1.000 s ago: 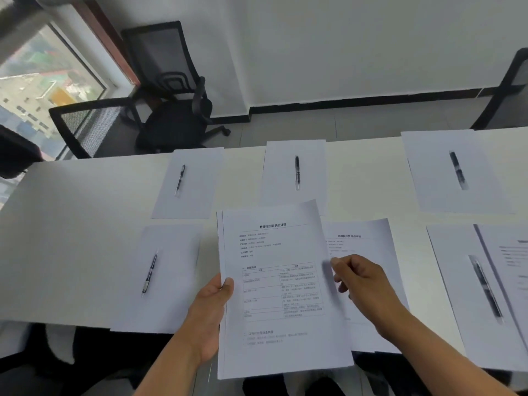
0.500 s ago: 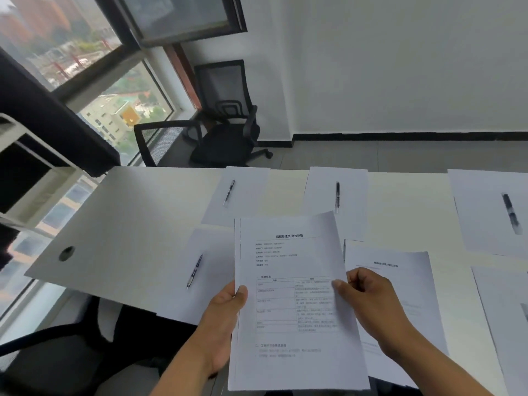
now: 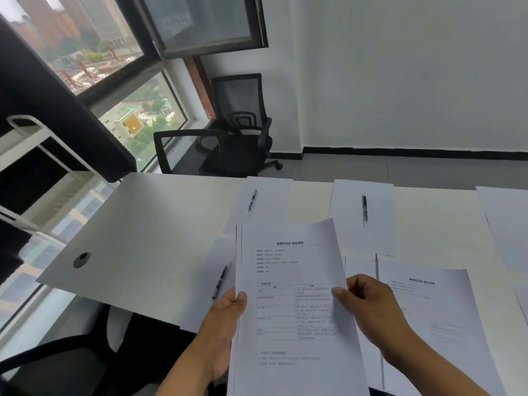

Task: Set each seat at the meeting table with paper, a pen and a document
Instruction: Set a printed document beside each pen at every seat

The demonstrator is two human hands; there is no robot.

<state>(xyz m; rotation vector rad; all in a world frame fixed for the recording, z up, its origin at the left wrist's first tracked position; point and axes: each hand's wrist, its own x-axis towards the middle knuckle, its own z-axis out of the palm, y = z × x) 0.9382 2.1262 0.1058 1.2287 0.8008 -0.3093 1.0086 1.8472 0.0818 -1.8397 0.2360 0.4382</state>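
A stack of printed documents (image 3: 288, 270) hangs above the near edge of the white table (image 3: 148, 224). My left hand (image 3: 225, 324) grips its left edge, thumb on top. My right hand (image 3: 371, 307) pinches the right edge of the top sheet. Under the stack at the near left lies a blank sheet (image 3: 211, 281) with a pen (image 3: 219, 281) on it. To the right, a printed document (image 3: 428, 304) lies flat on the table. Two far seats each have a blank sheet with a pen: far-left sheet (image 3: 268, 201) with pen (image 3: 251, 202), middle sheet (image 3: 363, 215) with pen (image 3: 365, 210).
Two black mesh office chairs (image 3: 240, 130) stand beyond the table's far left corner by the window. Another chair's armrest (image 3: 43, 358) shows below the table at near left. A cable hole (image 3: 82, 259) is in the tabletop's left end. More sheets (image 3: 505, 224) lie at the right edge.
The view has swung left and up, showing more window. My right hand moved from above the table document to pinch the stack's right edge; the stack stays held in my left hand.
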